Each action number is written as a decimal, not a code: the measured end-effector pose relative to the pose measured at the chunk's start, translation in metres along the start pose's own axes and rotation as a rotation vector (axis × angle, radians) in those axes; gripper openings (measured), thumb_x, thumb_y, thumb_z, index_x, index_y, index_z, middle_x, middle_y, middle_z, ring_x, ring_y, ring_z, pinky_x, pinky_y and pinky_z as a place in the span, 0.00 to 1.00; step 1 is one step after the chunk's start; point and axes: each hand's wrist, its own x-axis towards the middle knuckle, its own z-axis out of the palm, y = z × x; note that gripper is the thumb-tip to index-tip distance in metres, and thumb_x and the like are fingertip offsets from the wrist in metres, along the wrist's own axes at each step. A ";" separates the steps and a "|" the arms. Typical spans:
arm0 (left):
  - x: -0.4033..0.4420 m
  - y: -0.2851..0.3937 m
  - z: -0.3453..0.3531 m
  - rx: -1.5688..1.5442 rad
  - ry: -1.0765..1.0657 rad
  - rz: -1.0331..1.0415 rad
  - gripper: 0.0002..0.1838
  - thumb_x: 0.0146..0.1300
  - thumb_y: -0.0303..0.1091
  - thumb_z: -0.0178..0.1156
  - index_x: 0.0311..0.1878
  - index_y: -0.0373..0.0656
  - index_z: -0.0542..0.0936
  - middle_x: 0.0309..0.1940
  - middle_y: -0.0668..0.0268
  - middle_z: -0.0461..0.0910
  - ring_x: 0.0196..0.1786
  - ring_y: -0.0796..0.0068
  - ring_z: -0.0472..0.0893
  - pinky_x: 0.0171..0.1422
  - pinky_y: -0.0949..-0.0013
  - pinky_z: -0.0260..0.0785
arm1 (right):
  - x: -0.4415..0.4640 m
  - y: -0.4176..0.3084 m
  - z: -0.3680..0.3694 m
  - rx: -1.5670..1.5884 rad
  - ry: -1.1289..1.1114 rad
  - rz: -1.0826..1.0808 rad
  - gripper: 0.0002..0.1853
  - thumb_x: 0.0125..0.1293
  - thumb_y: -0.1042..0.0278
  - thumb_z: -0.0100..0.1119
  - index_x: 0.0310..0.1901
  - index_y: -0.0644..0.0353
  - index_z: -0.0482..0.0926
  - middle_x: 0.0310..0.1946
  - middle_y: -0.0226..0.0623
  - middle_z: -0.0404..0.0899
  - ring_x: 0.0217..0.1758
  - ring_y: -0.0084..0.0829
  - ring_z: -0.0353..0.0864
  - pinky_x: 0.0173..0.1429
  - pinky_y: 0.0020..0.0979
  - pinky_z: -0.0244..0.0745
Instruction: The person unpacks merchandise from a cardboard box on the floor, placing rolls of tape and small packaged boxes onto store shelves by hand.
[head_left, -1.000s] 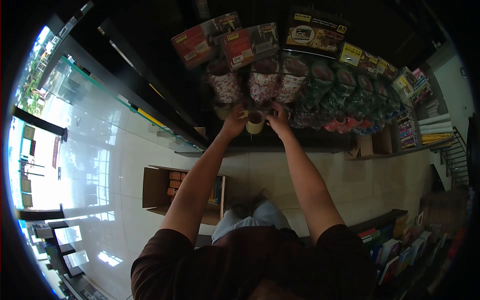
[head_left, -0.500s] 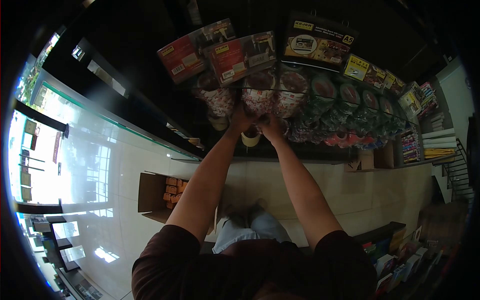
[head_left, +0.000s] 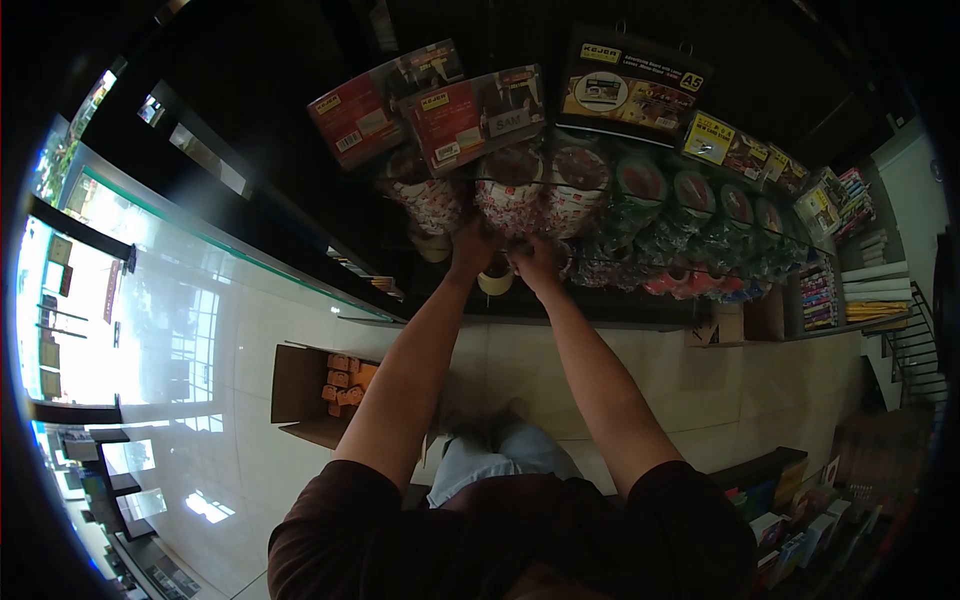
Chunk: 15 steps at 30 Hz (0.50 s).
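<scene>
Both hands reach to the lower shelf level, close together, under stacked rolls of red-and-white printed tape [head_left: 510, 190]. My left hand [head_left: 474, 245] is beside a pale yellow tape roll [head_left: 495, 282], its fingers dark and mostly hidden. To the right, my right hand [head_left: 537, 260] has its fingers curled inward just above that roll. Whatever the fingers hold is too dark and small to name. Another pale roll [head_left: 431, 248] lies left of my left hand. Green-wrapped rolls [head_left: 640, 185] stand to the right, with pink rolls [head_left: 680, 280] below them.
Red packages [head_left: 465, 120] and a black A5 board package [head_left: 632, 90] stand above the rolls. An open cardboard box [head_left: 300, 395] with orange packs sits on the floor at left. Books [head_left: 790, 540] fill a low shelf at bottom right. A glass edge [head_left: 200, 225] runs along the left.
Both hands have come closer together behind the pale yellow roll, and the right hand's fingers have curled in. The view has shifted slightly, moving the shelf goods lower in the frame.
</scene>
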 end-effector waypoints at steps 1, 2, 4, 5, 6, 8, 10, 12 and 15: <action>-0.001 0.000 -0.001 -0.016 -0.021 -0.018 0.25 0.54 0.42 0.67 0.51 0.37 0.76 0.41 0.46 0.82 0.48 0.44 0.80 0.51 0.53 0.72 | 0.000 0.003 0.001 -0.012 0.014 -0.024 0.15 0.56 0.75 0.61 0.47 0.63 0.78 0.27 0.32 0.77 0.23 0.20 0.74 0.25 0.25 0.69; -0.003 0.000 -0.002 -0.032 -0.042 -0.036 0.25 0.54 0.42 0.68 0.51 0.36 0.76 0.41 0.45 0.81 0.48 0.44 0.80 0.51 0.53 0.72 | -0.001 0.007 0.002 -0.025 0.026 -0.048 0.15 0.56 0.75 0.61 0.47 0.63 0.78 0.27 0.32 0.77 0.24 0.20 0.74 0.25 0.25 0.69; -0.004 0.002 -0.005 -0.069 -0.087 -0.071 0.25 0.54 0.42 0.68 0.51 0.36 0.76 0.41 0.45 0.81 0.48 0.44 0.80 0.51 0.53 0.72 | -0.004 0.006 0.002 -0.034 0.032 -0.063 0.15 0.57 0.75 0.61 0.47 0.63 0.77 0.27 0.32 0.77 0.25 0.21 0.74 0.26 0.25 0.70; -0.005 0.004 -0.006 -0.092 -0.112 -0.088 0.26 0.53 0.42 0.68 0.51 0.36 0.76 0.42 0.45 0.81 0.48 0.45 0.80 0.51 0.54 0.72 | -0.006 0.006 0.000 -0.033 0.025 -0.054 0.15 0.57 0.74 0.61 0.48 0.63 0.77 0.27 0.32 0.77 0.25 0.21 0.75 0.26 0.25 0.70; -0.005 0.004 -0.007 -0.115 -0.135 -0.105 0.26 0.53 0.42 0.68 0.51 0.36 0.76 0.42 0.45 0.81 0.48 0.45 0.81 0.52 0.54 0.72 | -0.008 -0.001 0.000 -0.031 0.016 -0.046 0.15 0.57 0.74 0.61 0.48 0.63 0.77 0.28 0.32 0.77 0.26 0.21 0.75 0.26 0.25 0.71; -0.005 0.000 -0.004 -0.067 -0.067 -0.020 0.26 0.53 0.42 0.70 0.50 0.36 0.76 0.38 0.48 0.82 0.43 0.49 0.82 0.47 0.56 0.72 | -0.013 -0.015 -0.002 0.038 -0.012 0.037 0.16 0.57 0.74 0.62 0.48 0.62 0.77 0.30 0.32 0.77 0.28 0.22 0.76 0.27 0.25 0.72; -0.006 -0.006 -0.004 -0.140 -0.046 -0.041 0.28 0.51 0.42 0.72 0.49 0.34 0.74 0.38 0.51 0.82 0.41 0.54 0.83 0.45 0.58 0.73 | -0.013 -0.018 -0.004 0.042 -0.013 0.000 0.15 0.57 0.73 0.62 0.48 0.62 0.76 0.32 0.33 0.78 0.30 0.23 0.77 0.28 0.25 0.73; -0.018 -0.013 -0.006 -0.337 -0.083 -0.176 0.33 0.47 0.43 0.76 0.51 0.33 0.72 0.41 0.52 0.81 0.43 0.60 0.83 0.45 0.60 0.74 | -0.017 -0.010 -0.006 -0.054 0.071 -0.136 0.15 0.58 0.72 0.63 0.48 0.61 0.76 0.35 0.35 0.78 0.33 0.25 0.79 0.33 0.27 0.74; -0.043 -0.037 -0.025 -0.409 -0.090 -0.294 0.42 0.43 0.46 0.77 0.56 0.30 0.68 0.43 0.52 0.80 0.48 0.62 0.81 0.51 0.62 0.72 | -0.032 -0.018 -0.007 -0.332 0.386 -0.291 0.18 0.57 0.69 0.66 0.49 0.60 0.76 0.41 0.39 0.81 0.40 0.33 0.82 0.45 0.35 0.77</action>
